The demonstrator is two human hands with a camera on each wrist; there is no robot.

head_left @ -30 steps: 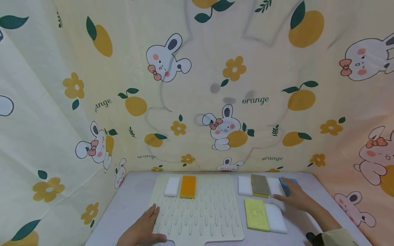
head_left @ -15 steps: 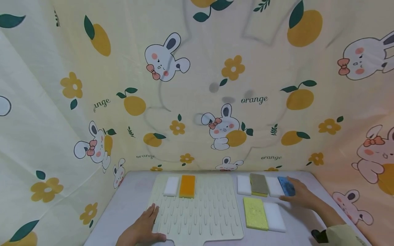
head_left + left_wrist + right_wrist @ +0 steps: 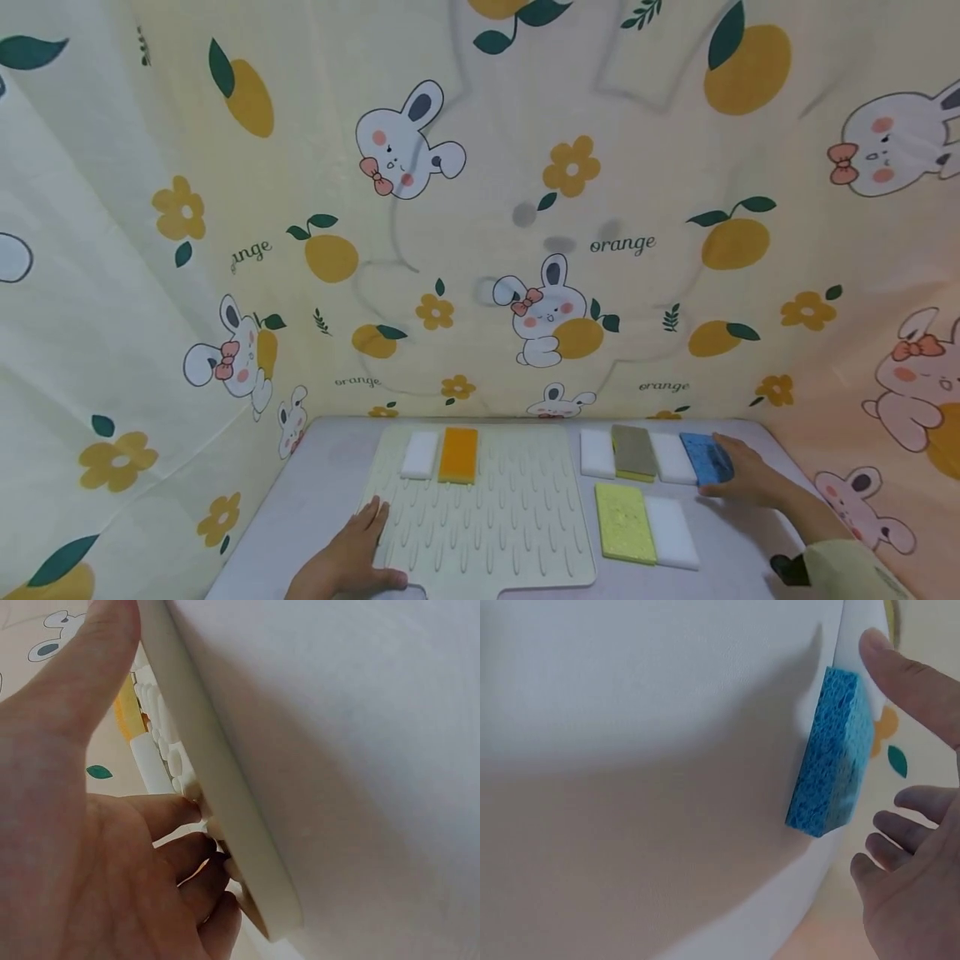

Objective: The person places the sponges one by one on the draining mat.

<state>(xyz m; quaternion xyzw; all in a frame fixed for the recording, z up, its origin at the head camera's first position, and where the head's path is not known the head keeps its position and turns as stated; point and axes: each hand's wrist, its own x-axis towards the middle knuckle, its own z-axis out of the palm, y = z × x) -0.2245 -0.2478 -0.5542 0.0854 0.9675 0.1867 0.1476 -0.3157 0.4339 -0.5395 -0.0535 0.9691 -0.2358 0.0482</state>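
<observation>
Right hand (image 3: 750, 477) hovering beside blue sponge (image 3: 829, 754), grasping nothing; left hand (image 3: 341, 554) resting unclenched on ridged board (image 3: 501, 521). Careful handling meaning not nudging neighbouring white block (image 3: 673, 458).

4 wht blocks (image 3: 672, 533), 4 clrd sponges (image 3: 702, 458), 1 nubbed brd (image 3: 525, 517)

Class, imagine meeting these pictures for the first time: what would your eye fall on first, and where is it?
Most striking is the backdrop printed with rabbits and oranges, rising behind the table. Next comes the orange sponge on the pale ridged board, near its far edge. Then the blue sponge, at the right end of the far row, with the right hand beside it.
</observation>
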